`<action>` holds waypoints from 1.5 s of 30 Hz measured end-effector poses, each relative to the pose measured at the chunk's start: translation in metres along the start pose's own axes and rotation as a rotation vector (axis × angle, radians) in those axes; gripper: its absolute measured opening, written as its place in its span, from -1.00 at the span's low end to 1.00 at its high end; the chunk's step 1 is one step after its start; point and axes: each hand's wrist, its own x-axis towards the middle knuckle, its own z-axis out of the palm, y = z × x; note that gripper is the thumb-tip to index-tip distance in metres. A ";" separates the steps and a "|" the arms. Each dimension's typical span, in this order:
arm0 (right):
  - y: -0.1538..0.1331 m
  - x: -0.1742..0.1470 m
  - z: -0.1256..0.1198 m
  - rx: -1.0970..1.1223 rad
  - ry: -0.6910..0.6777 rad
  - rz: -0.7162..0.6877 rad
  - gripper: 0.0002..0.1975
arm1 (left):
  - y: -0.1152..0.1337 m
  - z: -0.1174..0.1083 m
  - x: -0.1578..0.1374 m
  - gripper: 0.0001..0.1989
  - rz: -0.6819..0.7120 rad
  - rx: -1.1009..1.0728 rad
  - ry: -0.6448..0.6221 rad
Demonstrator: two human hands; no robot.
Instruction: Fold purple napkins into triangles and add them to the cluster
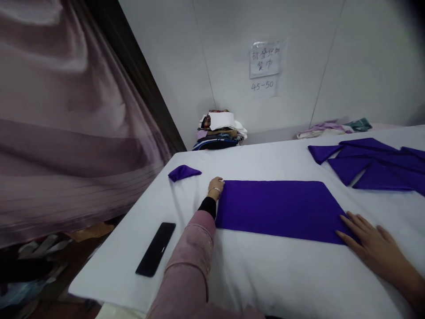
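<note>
A purple napkin (279,210) lies flat on the white-covered table in a long shape, its right end cut slantwise. My left hand (215,184) is at its far left corner, fingers curled and closed on the edge. At the slanted right end, my right hand (368,237) rests with fingers stretched and spread, the fingertips touching the cloth. A small folded purple napkin (184,172) stands left of my left hand, apart from it. Several more purple cloths (378,166) overlap in folded triangles at the far right.
A black phone (156,249) lies near the left edge of the table (113,274). Behind the table is a stack of folded clothes (221,130), with more cloths (332,127) further right. A pink curtain (66,133) hangs at left; paper signs (264,66) are on the wall.
</note>
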 end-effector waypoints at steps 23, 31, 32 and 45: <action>-0.020 0.017 -0.027 0.217 -0.024 0.155 -0.34 | 0.008 -0.005 0.013 -0.79 0.043 -0.151 0.013; -0.025 0.058 -0.027 0.322 0.006 0.139 -0.36 | 0.008 -0.005 0.021 -0.76 -0.007 -0.212 -0.028; -0.026 0.060 -0.025 0.300 0.000 0.136 -0.37 | 0.007 -0.004 0.022 -0.78 -0.013 -0.210 -0.024; -0.047 0.060 -0.033 0.137 -0.031 0.062 -0.41 | 0.002 -0.003 0.024 -0.81 -0.033 -0.213 0.052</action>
